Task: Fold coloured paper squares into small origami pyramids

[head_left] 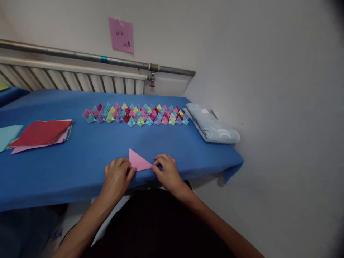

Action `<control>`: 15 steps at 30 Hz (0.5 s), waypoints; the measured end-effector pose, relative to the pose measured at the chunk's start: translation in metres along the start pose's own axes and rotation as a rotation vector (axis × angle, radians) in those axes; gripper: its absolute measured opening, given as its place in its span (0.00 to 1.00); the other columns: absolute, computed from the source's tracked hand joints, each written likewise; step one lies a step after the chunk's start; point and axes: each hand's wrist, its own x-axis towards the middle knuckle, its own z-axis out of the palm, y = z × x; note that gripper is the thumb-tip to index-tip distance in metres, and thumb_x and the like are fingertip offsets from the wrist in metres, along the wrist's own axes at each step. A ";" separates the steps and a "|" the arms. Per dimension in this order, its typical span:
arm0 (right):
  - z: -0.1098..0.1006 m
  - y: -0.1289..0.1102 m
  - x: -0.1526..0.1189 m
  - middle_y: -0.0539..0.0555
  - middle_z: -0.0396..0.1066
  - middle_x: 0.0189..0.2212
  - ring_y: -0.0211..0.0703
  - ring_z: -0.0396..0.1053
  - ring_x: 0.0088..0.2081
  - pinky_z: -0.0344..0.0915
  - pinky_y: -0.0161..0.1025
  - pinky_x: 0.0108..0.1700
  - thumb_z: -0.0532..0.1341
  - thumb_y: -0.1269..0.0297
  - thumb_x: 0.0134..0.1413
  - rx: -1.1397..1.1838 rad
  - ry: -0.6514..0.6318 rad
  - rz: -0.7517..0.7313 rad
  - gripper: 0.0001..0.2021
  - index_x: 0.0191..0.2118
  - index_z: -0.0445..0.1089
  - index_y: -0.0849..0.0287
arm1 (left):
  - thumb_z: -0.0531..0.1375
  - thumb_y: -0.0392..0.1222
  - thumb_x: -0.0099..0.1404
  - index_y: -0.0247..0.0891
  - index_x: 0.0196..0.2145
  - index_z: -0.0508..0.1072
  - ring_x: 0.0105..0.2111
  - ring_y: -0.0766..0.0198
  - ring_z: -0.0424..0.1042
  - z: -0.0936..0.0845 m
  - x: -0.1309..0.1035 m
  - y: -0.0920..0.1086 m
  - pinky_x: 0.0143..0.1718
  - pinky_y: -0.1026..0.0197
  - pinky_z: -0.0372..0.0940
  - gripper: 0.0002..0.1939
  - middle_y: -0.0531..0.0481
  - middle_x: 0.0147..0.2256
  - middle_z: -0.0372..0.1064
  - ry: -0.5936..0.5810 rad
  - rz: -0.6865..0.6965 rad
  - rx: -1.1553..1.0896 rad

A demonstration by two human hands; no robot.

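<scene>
Clock centre: pink paper triangle [139, 162], lying near the front edge of the table, long slanted side facing 1 o'clock.
Left hand [117, 174]: at 8 o'clock, narrow, thumb and fingertips on the triangle's lower left part, holding it.
Right hand [167, 172]: at 4 o'clock, narrow, thumb and index fingertip together at the triangle's right tip.
Table [88, 165]: covered in blue cloth, a corner hanging down at 4 o'clock.
Origami pieces [131, 122]: at 12 o'clock, small and pointed, packed in staggered rows; pink, purple, turquoise, yellow, green, red.
Paper stack [44, 132]: at 10 o'clock, red sheet on top, pink edge sticking out below.
Light blue paper [9, 136]: at 9 o'clock, beside the stack, cut off by the view's edge.
Folded light blue fabric [216, 125]: at 2 o'clock, white pattern, just beside the origami rows' end.
Wall: pink note [120, 35] at 12 o'clock, handwritten; radiator [87, 79] at 11 o'clock; red-handled valve [152, 80] at 12 o'clock.
</scene>
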 end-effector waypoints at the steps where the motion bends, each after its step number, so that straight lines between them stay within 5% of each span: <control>1: 0.000 0.000 0.000 0.53 0.73 0.40 0.43 0.67 0.44 0.54 0.42 0.46 0.62 0.73 0.52 -0.003 0.002 0.003 0.08 0.24 0.68 0.58 | 0.55 0.45 0.65 0.38 0.31 0.74 0.44 0.50 0.67 0.000 0.001 0.000 0.41 0.52 0.58 0.12 0.45 0.43 0.73 -0.009 -0.001 0.011; 15: 0.000 -0.003 0.000 0.53 0.71 0.38 0.44 0.66 0.41 0.55 0.42 0.45 0.59 0.72 0.54 -0.047 -0.012 0.003 0.08 0.24 0.66 0.58 | 0.53 0.47 0.66 0.37 0.31 0.75 0.40 0.48 0.67 -0.003 0.006 0.000 0.37 0.51 0.59 0.15 0.42 0.39 0.71 -0.048 0.041 0.124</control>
